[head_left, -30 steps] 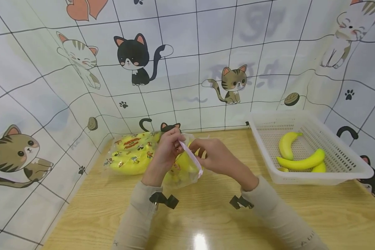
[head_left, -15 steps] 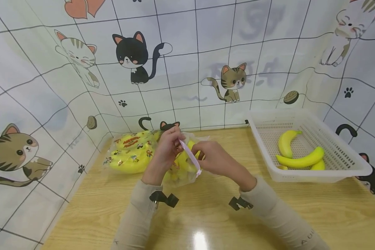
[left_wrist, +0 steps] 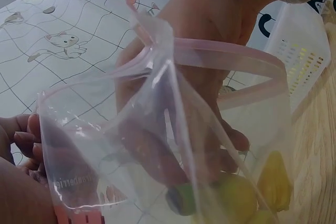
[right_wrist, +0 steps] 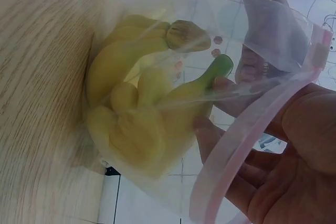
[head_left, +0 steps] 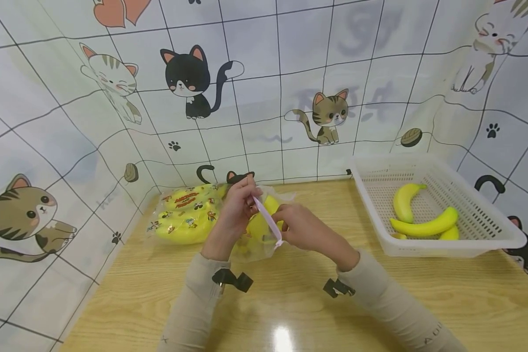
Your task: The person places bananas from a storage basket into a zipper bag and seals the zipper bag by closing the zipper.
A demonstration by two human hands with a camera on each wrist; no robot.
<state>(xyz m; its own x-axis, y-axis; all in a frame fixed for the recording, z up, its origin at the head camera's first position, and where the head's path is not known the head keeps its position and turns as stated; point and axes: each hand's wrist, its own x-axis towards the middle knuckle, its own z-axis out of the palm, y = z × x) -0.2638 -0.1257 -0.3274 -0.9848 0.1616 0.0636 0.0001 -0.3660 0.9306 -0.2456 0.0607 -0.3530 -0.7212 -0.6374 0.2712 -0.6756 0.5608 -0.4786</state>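
The left hand (head_left: 237,208) grips a filmy bag (head_left: 270,222) of curved bananas (right_wrist: 155,90).

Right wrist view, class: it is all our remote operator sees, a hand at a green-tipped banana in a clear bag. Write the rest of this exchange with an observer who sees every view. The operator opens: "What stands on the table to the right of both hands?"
Observer: A white basket, off on the side of the right hand.

Operator: Is there anything in it?

Observer: Yes, bananas; at least three show.

Operator: And what lies left of the clear bag?

Observer: A printed bag with yellow contents lies there.
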